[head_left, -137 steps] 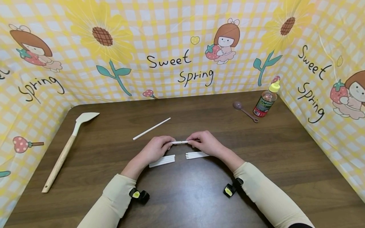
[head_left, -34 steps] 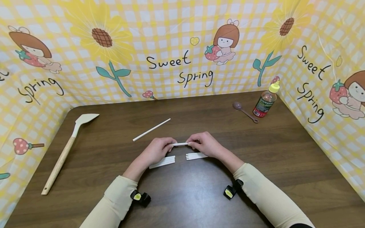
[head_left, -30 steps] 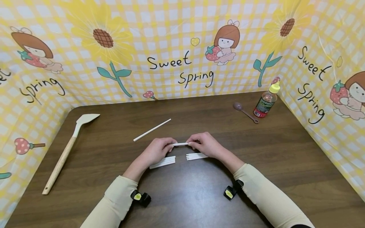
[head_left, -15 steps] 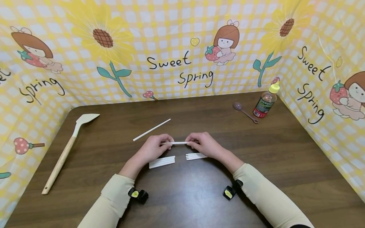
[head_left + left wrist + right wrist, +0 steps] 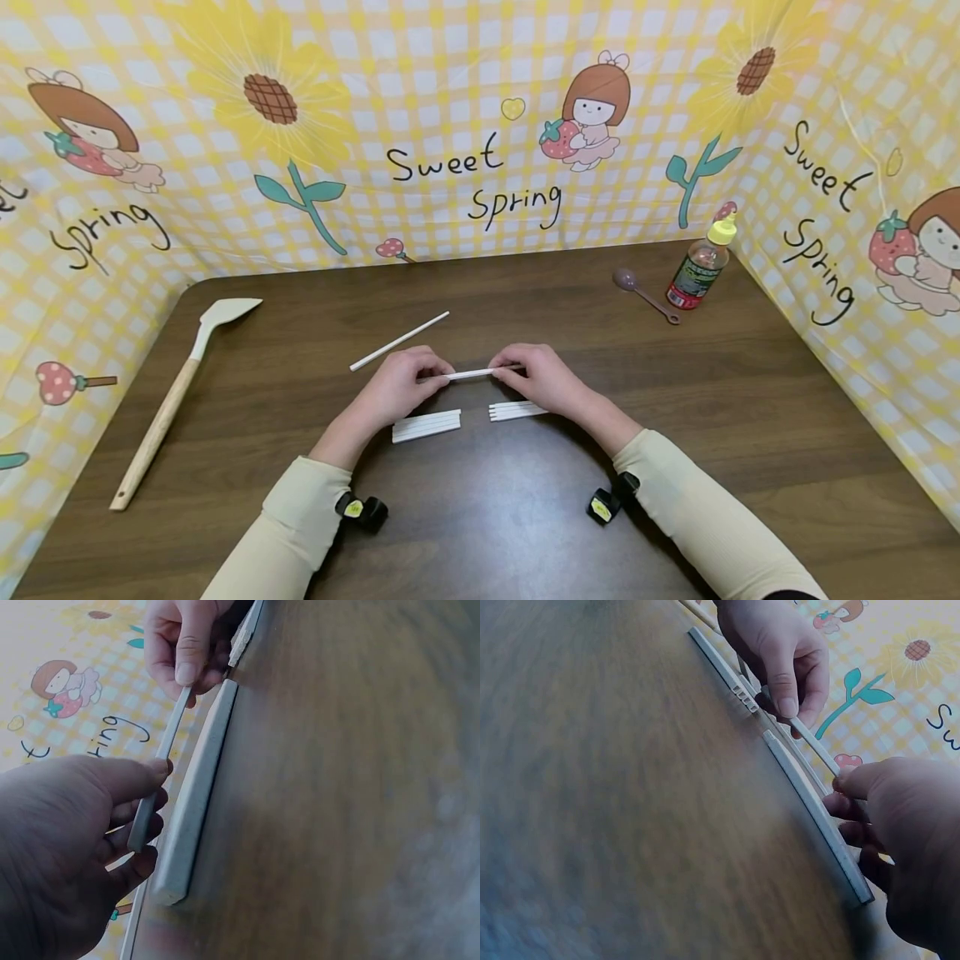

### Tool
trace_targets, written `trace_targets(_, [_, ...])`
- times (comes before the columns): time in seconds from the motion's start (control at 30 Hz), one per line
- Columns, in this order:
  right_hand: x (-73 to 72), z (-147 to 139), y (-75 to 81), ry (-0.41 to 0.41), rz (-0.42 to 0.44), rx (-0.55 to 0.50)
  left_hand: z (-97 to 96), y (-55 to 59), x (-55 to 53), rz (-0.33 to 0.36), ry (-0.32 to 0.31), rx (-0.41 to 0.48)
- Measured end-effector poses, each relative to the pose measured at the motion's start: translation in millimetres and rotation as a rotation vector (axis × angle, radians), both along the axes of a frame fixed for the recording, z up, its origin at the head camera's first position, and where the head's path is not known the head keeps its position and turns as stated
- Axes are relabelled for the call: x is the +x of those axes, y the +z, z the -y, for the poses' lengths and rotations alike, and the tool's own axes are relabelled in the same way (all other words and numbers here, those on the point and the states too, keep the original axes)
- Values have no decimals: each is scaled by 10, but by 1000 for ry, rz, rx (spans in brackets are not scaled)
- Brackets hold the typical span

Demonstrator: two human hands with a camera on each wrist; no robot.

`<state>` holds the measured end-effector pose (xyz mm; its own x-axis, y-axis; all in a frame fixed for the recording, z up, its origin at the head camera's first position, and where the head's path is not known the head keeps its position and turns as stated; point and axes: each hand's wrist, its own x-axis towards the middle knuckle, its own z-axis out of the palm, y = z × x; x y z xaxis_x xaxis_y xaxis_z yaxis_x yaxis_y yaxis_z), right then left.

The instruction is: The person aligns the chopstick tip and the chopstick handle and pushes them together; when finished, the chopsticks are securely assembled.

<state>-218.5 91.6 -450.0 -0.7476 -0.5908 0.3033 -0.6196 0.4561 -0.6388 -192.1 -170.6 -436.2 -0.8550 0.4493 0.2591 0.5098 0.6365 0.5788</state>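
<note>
Between my hands a thin white stick [image 5: 470,374], chopstick-like, slants slightly up to the right above the table. My left hand [image 5: 401,385] pinches its left part with thumb and fingers; the blunt end shows past the fingertips in the left wrist view. At the other side my right hand [image 5: 542,375] pinches it with thumb and forefinger. Just in front of the left hand lies a row of white sticks [image 5: 426,426] side by side. A second row [image 5: 516,411] lies under the right hand, partly hidden by it. A single longer stick [image 5: 399,341] lies farther back.
A spatula [image 5: 180,396] with a pale head and wooden handle lies at the left. Far right on the table stand a bottle [image 5: 695,273] with a yellow cap and, beside it, a brown spoon [image 5: 645,296]. A patterned cloth [image 5: 450,100] walls the table's back and sides.
A dark gap at the middle of the held white span, seen in the oldest frame, no longer shows. My left hand has shifted slightly left and back; the stick now tilts up rightward.
</note>
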Motion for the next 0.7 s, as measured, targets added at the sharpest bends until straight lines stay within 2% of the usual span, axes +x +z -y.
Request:
trace_targets(0.1, [-8, -13, 1, -44, -70, -45, 14, -9, -11, -10, 41, -12])
trace_targets(0.2, [-22, -27, 6, -124, -139, -128, 30, -9, -16, -1, 105, -21])
trace_targets(0.33, [-42, -37, -5, -206, -168, -231, 59, -19, -16, 19, 189, -33])
trace_targets(0.47, [-45, -35, -20, -199, -140, -266, 93, -37, -21, 15, 250, -54])
trace_targets(0.7, [-40, -34, -30, -182, -111, -266, 142, -27, -43, 9, 354, -82])
